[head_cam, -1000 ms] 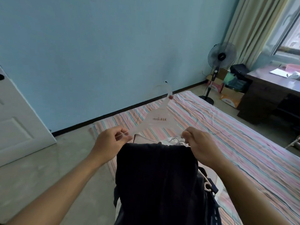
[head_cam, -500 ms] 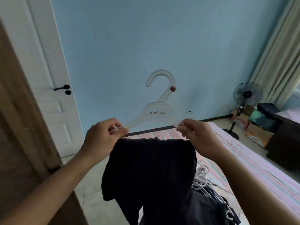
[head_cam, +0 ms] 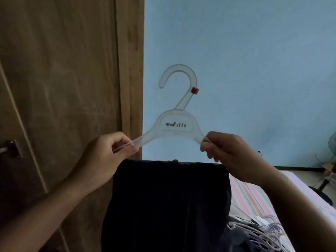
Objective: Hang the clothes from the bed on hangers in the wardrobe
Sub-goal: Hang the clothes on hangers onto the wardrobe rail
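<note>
Left grip [head_cam: 107, 157] pinched on left arm of clear hanger [head_cam: 174, 128], right grip [head_cam: 231, 155] pinched on right arm; fingers curled, both clamped. Hanger held upright between them, long axis level left-to-right, hook [head_cam: 179, 79] on top, open end toward left. Dark garment [head_cam: 167, 202] draped over hanger's lower bar, hung straight down between forearms. Brown wardrobe [head_cam: 63, 88] just left of hanger, left grip nearer. Rail not visible, door state unclear. Likely next: swing to left, hook leading. Further out: more clothes and spare hangers [head_cam: 258, 231] on striped bed [head_cam: 254, 193] at lower right, blue wall [head_cam: 245, 70] behind.
</note>
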Demonstrator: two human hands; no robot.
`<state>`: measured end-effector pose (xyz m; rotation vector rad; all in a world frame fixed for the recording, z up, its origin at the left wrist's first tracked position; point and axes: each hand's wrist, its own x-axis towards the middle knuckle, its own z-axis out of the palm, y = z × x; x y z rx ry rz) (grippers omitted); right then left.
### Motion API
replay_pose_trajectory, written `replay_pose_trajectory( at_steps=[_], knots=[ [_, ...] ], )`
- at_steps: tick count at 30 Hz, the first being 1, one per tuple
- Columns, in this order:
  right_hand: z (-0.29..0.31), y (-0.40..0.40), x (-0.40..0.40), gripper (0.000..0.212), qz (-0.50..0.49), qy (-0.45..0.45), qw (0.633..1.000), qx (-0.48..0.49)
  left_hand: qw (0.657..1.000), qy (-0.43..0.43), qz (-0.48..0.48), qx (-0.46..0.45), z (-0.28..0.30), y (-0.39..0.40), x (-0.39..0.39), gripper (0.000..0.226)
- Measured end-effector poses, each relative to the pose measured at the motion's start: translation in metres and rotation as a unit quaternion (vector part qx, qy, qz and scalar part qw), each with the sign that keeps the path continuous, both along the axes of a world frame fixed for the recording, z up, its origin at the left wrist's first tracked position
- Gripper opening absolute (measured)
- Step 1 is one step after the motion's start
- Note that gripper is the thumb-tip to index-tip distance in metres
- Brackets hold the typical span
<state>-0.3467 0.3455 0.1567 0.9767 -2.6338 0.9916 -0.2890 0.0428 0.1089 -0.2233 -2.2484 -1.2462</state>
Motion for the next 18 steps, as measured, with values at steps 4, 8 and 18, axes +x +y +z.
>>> replay_pose_trajectory(
  at_steps=[4, 8, 18],
  knots=[
    [0.003, -0.052, 0.015, 0.015, 0.068, 0.007, 0.998, 0.000, 0.999, -0.012, 0.037, -0.010, -0.002, -0.046, 0.039, 0.020],
    [-0.001, -0.106, 0.025, 0.016, 0.114, 0.000, 0.993, -0.005, 0.997, -0.012, 0.079, -0.008, -0.003, -0.089, 0.075, 0.020],
    [-0.023, -0.224, 0.037, 0.023, 0.231, -0.062, 0.971, -0.015, 0.982, -0.036, 0.187, -0.019, -0.009, -0.176, 0.135, 0.014]
  ],
)
